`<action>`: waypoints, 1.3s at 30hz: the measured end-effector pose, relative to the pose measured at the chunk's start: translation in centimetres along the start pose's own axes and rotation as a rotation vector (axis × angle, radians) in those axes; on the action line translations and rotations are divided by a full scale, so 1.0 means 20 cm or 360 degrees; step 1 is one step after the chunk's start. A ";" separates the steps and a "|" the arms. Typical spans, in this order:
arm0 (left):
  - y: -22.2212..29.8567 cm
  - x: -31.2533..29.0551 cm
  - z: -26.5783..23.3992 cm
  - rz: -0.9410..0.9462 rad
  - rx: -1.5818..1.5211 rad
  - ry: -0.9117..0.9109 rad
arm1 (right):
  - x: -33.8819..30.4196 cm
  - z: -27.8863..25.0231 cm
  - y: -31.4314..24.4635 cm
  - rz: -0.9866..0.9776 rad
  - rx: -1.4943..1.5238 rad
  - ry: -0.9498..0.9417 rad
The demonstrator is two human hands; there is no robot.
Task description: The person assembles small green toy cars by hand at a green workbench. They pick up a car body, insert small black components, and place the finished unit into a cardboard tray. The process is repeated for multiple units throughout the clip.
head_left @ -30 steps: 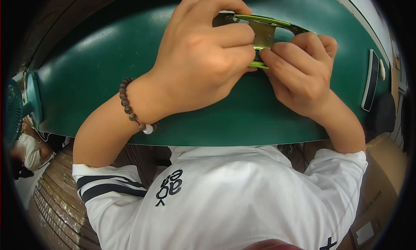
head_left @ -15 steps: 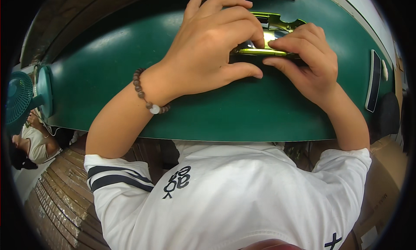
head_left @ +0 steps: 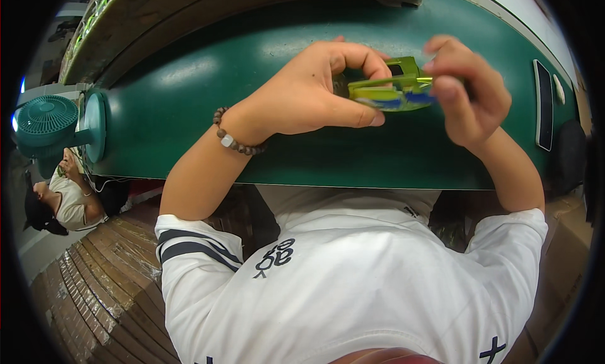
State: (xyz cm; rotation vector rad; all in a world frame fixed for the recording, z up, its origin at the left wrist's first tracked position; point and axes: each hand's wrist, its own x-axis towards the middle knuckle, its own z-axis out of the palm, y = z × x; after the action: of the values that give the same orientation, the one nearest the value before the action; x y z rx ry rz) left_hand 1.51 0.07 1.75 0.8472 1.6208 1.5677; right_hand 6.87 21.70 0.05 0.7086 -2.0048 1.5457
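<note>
Turned since the frame half a second ago, the green frame (head_left: 404, 82) now shows a blue patch on its near side, and the left hand (head_left: 309, 90), whose thumb stood off it then, has closed around its left end. That hand grasps it with the thumb along the near edge and bent fingers on the far side. It is over the far part of the green surface (head_left: 283, 159), between the two hands; whether any of it rests there is hard to tell. At its right end the right hand (head_left: 472, 96) is blurred, fingers bent, and I cannot tell whether it is pinching the frame or has let go. On the right lies a flat black-and-white slab (head_left: 543, 105). Judging by its thin, glossy walls and open middle, the frame should be light and fairly stiff, a bit slippery, and prone to scratches or bending at its narrow bars. Best hold: the solid long edges near either end, pinched gently between thumb and fingers.
</note>
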 end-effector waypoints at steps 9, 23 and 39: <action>-0.02 -0.01 0.05 0.0750 0.1048 0.0230 | 0.10 -0.02 -0.07 0.1642 0.0636 -0.0203; -0.05 0.00 -0.04 -0.0046 0.0558 0.0125 | 0.05 -0.03 0.08 0.1651 0.0549 -0.0251; -0.01 -0.02 -0.09 -0.0265 -0.0457 -0.0100 | 0.02 0.01 -0.04 0.1585 0.0937 0.0228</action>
State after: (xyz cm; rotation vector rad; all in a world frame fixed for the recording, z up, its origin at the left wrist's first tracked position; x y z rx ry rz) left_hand 0.11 -1.27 1.54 0.5864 1.3442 1.5899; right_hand 7.08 21.30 0.93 -0.3214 -1.8638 2.7024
